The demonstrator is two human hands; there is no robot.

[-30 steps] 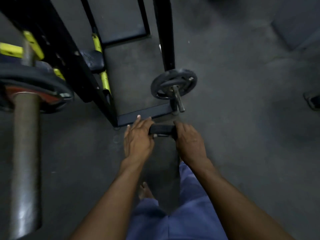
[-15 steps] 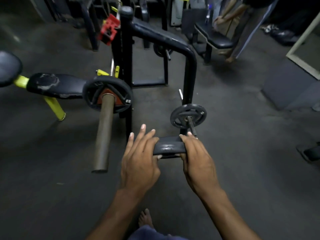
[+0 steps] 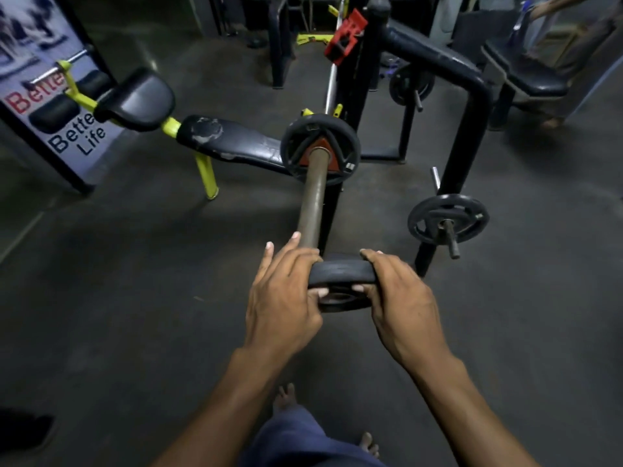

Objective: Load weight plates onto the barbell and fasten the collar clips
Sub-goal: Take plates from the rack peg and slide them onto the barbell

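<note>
I hold a small black weight plate [image 3: 341,275] edge-up between both hands. My left hand [image 3: 281,298] grips its left side and my right hand [image 3: 399,298] its right side. The plate sits just in front of the near end of the barbell sleeve [image 3: 313,197], slightly to its right. Farther up the sleeve a black plate with a red centre [image 3: 320,150] is mounted. A red collar clip [image 3: 344,37] hangs on the rack upright at the back.
A black plate [image 3: 448,219] rests on a storage peg of the black rack frame [image 3: 472,106] at right. A black bench with yellow legs [image 3: 209,136] stands at left, a poster board [image 3: 40,96] beyond it. Another person stands far right. My bare feet are below.
The view has lifted from the floor to the barbell. Both hands have raised the small plate and carried it left, up to the sleeve's near end.
</note>
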